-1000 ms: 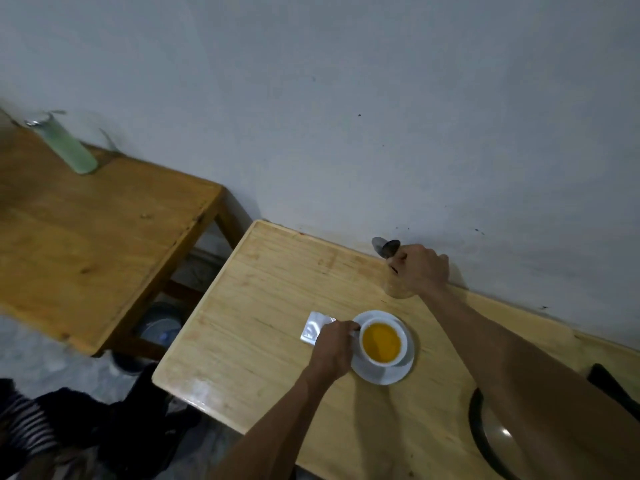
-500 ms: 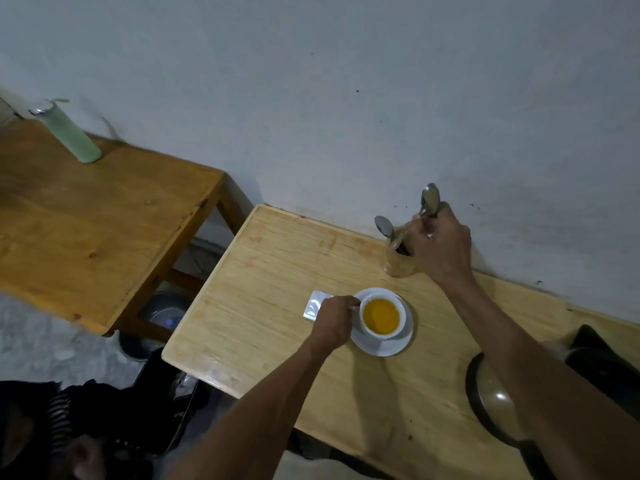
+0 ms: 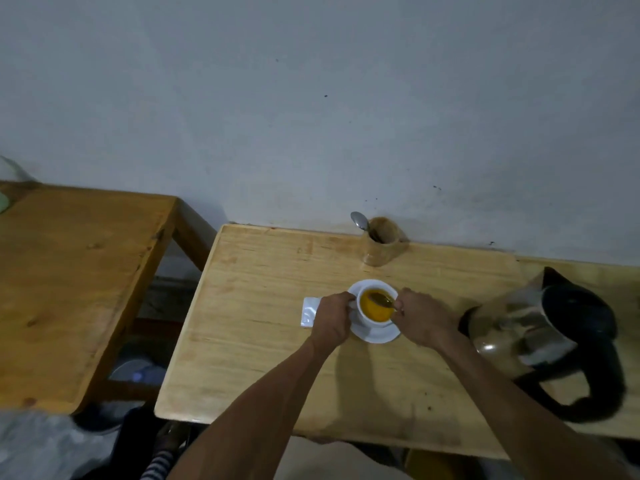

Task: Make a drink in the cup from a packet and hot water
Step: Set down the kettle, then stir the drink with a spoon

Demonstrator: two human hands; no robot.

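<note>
A white cup (image 3: 374, 322) full of orange liquid stands on a white saucer (image 3: 379, 336) in the middle of the light wooden table (image 3: 263, 341). My left hand (image 3: 330, 318) grips the cup's handle on its left side. My right hand (image 3: 420, 317) is closed on a metal spoon (image 3: 381, 300) whose bowl sits in the liquid. A white packet (image 3: 309, 311) lies flat on the table just left of the cup, partly hidden by my left hand.
A wooden holder (image 3: 381, 241) with another spoon (image 3: 360, 220) stands at the wall behind the cup. A steel and black kettle (image 3: 543, 337) sits to the right. A darker wooden table (image 3: 69, 278) stands at the left across a gap.
My right hand lifted a spoon out of the holder at the wall and brought it down into the cup. My left hand stayed on the cup's handle.
</note>
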